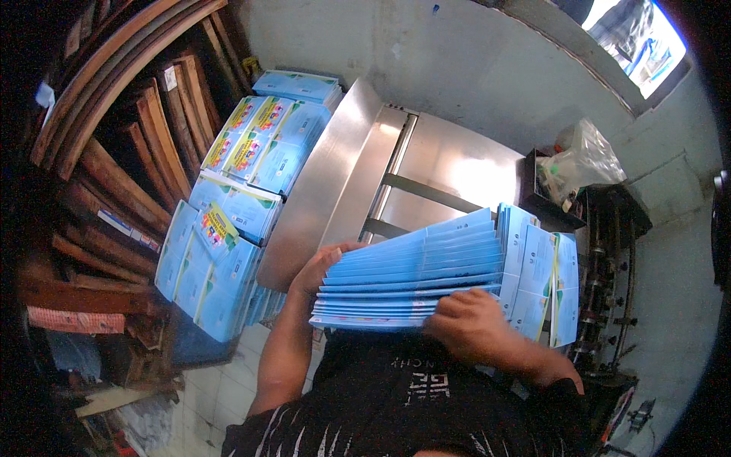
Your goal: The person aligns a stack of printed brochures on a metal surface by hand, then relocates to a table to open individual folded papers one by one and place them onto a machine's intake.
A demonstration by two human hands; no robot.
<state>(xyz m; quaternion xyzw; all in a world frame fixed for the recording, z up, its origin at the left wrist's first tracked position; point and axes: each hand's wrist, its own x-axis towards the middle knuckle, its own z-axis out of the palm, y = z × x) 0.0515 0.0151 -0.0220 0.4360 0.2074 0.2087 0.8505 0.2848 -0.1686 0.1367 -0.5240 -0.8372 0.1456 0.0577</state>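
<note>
A thick fanned stack of light-blue printed sheets (403,263) is held in front of my chest, its layers spread into steps along the near side. My left hand (316,270) grips its left end, with the thumb on the near side and the other fingers partly hidden behind the paper. At the near right corner, my right hand (468,324) is closed on the sheets' edge, its fingertips hidden and slightly smeared by motion. Just beyond the right hand, more blue printed sheets (531,278) lie overlapping toward the right, some with a yellow-green stripe.
Behind the held stack is a metal machine table (457,164) with dark belts and a slanted metal plate (324,190). Piles of printed sheets (266,164) stand to its left. Wooden boards (164,122) fill a rack at far left. A black box (544,186) holds a clear plastic bag (585,164); machine rods (609,266) run down the right.
</note>
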